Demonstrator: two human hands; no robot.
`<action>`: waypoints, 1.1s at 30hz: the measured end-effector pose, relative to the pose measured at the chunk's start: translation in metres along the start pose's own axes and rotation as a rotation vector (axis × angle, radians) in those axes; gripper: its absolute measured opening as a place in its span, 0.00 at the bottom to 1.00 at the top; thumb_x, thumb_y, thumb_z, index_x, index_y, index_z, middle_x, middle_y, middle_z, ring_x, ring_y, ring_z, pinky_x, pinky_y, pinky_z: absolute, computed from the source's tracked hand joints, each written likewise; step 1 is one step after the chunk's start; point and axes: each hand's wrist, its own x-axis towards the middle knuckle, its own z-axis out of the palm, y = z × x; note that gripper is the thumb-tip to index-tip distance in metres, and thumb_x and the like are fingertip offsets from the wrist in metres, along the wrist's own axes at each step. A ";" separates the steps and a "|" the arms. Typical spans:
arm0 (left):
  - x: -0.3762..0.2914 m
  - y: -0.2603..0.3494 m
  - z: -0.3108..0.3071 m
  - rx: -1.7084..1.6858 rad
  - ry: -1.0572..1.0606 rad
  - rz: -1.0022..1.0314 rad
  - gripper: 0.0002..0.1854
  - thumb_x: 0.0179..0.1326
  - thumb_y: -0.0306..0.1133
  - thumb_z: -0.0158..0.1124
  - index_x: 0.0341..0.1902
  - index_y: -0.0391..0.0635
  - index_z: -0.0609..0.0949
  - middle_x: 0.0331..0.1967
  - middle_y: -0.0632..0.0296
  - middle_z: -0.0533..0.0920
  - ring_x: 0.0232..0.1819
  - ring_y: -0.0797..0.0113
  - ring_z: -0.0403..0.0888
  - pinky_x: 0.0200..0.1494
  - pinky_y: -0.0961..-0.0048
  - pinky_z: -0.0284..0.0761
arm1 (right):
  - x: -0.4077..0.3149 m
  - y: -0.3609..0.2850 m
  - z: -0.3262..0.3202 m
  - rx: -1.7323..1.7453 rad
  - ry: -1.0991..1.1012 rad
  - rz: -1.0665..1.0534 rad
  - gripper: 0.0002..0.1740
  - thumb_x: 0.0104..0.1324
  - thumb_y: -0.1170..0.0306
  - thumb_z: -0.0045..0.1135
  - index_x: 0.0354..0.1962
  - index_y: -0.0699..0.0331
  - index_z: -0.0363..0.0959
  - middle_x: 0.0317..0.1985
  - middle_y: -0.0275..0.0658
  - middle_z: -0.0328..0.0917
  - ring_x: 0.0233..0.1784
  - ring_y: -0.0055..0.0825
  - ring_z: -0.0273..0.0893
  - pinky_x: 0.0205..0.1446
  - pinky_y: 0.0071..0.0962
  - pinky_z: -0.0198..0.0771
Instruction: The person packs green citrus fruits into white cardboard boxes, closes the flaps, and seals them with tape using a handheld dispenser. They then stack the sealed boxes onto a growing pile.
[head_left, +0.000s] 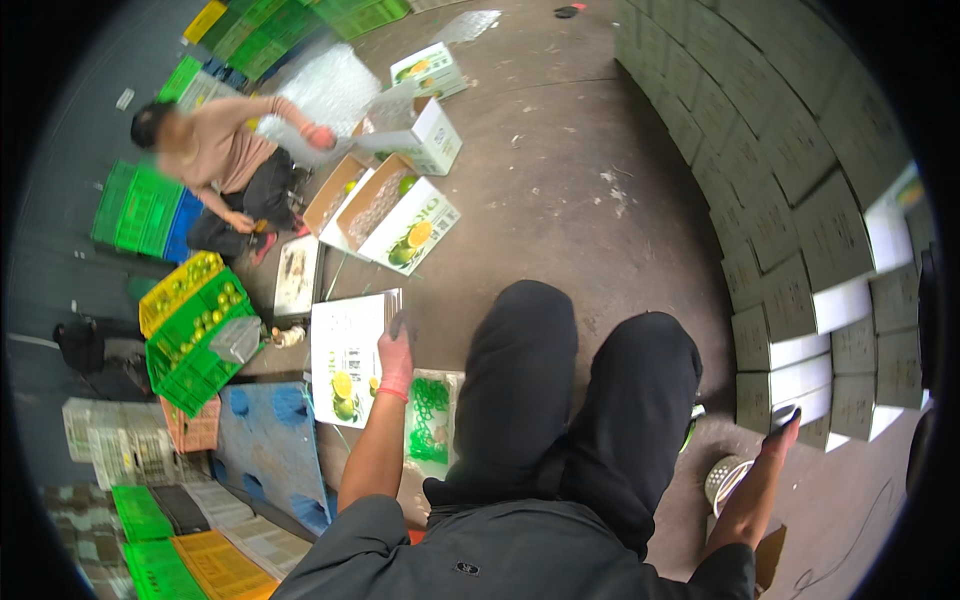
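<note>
My left hand (396, 352), in a pink and dark glove, rests on the right edge of a stack of flat printed cardboard cartons (346, 322) bearing pictures of citrus fruit. Whether its fingers grip the stack is unclear. Beside that wrist lies a white box (456, 382) with green netting (427, 420) in it. Far to the right, my right hand (784, 433), gloved too, reaches to the low end of the stacked white cartons (800, 375); its fingers overlap a carton, and their grip cannot be made out. A white perforated basket (726, 480) stands near my right forearm.
A seated co-worker (232, 150) is at the upper left, near open cartons (420, 236) holding fruit and bubble wrap. Green and yellow crates (199, 337) of green fruit stand left, above a blue pallet (270, 442). A tall wall of cartons (780, 172) lines the right side.
</note>
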 end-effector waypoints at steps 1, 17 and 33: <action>0.001 -0.013 -0.004 0.076 -0.018 0.049 0.19 0.77 0.36 0.63 0.64 0.37 0.82 0.44 0.61 0.86 0.41 0.71 0.86 0.48 0.71 0.84 | -0.012 -0.006 -0.005 -0.228 -0.027 -0.118 0.38 0.76 0.52 0.58 0.69 0.77 0.67 0.66 0.52 0.74 0.65 0.35 0.73 0.73 0.37 0.66; 0.341 0.021 0.034 0.932 -0.396 0.215 0.28 0.67 0.47 0.64 0.60 0.34 0.84 0.50 0.40 0.89 0.54 0.46 0.87 0.66 0.50 0.75 | -0.322 0.036 0.112 -0.521 -0.726 0.369 0.26 0.77 0.56 0.50 0.63 0.65 0.75 0.58 0.49 0.82 0.63 0.43 0.80 0.70 0.42 0.72; 0.212 -0.007 0.095 1.198 -0.491 0.538 0.24 0.74 0.53 0.61 0.51 0.42 0.87 0.43 0.43 0.88 0.47 0.39 0.85 0.51 0.50 0.77 | -0.192 0.021 -0.083 -1.318 0.123 0.010 0.34 0.71 0.51 0.50 0.60 0.73 0.72 0.65 0.65 0.73 0.69 0.60 0.73 0.73 0.49 0.67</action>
